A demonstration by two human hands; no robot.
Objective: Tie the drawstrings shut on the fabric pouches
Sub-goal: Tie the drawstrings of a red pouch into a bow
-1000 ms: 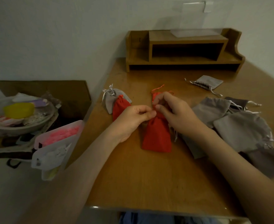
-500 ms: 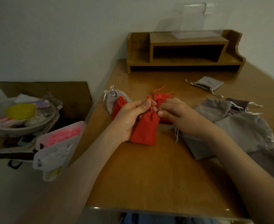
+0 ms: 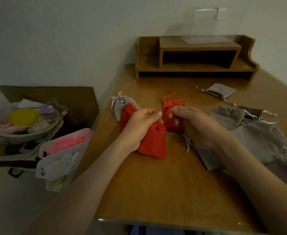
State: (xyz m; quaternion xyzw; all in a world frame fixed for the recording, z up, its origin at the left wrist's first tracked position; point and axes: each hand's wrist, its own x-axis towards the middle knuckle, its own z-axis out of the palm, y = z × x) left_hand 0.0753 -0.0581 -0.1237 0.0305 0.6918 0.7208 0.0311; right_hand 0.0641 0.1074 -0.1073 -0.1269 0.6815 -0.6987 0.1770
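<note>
Red pouch, in front of the desk shelf, now cinched and dragged leftward; left hand and right hand each pinch its drawstring, so knotting probably follows.

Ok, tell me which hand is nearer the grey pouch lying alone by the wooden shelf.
Right. The right hand is toward the person and slightly left of that grey pouch; the left hand, gripping the red pouch, is farther left still.
</note>
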